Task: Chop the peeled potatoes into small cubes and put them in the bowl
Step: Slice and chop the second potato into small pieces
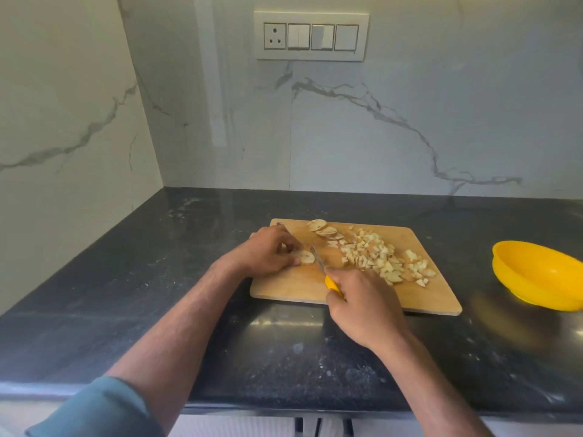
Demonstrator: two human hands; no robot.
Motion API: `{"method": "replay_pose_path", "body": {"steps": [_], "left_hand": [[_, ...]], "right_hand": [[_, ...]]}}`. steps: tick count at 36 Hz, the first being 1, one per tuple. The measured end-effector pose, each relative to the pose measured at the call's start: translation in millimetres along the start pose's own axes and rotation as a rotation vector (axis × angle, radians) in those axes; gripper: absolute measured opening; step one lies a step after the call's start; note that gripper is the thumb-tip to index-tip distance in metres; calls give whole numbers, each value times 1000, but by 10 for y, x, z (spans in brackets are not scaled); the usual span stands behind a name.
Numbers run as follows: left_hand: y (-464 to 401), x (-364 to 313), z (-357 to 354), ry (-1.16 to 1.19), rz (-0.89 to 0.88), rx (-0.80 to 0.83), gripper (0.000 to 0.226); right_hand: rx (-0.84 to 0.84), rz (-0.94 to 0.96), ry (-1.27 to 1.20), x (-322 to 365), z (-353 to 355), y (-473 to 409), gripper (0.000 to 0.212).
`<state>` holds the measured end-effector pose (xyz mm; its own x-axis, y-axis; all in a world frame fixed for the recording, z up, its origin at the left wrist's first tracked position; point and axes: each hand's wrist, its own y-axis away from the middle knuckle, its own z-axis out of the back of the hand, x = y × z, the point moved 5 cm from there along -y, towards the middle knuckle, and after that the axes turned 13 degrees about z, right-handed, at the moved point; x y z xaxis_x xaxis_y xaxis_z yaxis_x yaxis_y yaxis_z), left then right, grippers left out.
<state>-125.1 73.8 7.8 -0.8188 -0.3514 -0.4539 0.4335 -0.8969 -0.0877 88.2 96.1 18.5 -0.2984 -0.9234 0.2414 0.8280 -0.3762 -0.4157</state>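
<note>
A wooden cutting board (290, 288) lies on the dark counter. My left hand (268, 252) holds a piece of peeled potato (305, 257) on the board's left part, fingers curled around it. My right hand (362, 305) grips the yellow handle of a knife (326, 272), whose blade points up toward the potato piece, just right of it. A heap of small potato cubes (378, 257) covers the board's right half. A few round potato slices (323, 229) lie at the board's far edge. An empty yellow bowl (536, 274) stands to the right of the board.
The dark stone counter (189, 310) runs into a corner with marble walls at the back and left. A switch panel with a socket (310, 36) sits on the back wall. The counter's front edge is near the bottom of the view.
</note>
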Motion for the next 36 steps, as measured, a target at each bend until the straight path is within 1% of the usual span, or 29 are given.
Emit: {"method": "replay_pose_path", "body": {"steps": [7,10,12,15,22,24,26,28,34,36], "left_hand": [[16,-18,6,7,73,-43,31],[45,-30,32,37,63,-65,32],[63,-28,52,72,42,-28,35],[65,10,68,94,14,77,46],[-54,31,51,6,-61,190,39],[-69,26,23,-6,-58,228,46],[-75,12,-12,-5,-47,259,59],[-85,-19,-35,-27,-55,248,67],[-93,-76,-1,3,-103,168,45],[-84,-62,1,7,-103,131,45]], "right_hand": [[77,0,-18,-45,29,-70,49],[86,10,-44,-76,26,-78,48],[68,14,-50,-86,23,-70,48],[36,12,-57,-97,-3,-51,48],[-16,-12,-57,-96,-26,-11,46],[-29,-22,-81,-101,-10,-9,41],[-44,-33,-83,-110,16,-4,35],[-43,-33,-80,-100,27,1,32],[-37,-12,-91,-65,34,14,39],[-50,-4,-81,-61,40,20,43]]}}
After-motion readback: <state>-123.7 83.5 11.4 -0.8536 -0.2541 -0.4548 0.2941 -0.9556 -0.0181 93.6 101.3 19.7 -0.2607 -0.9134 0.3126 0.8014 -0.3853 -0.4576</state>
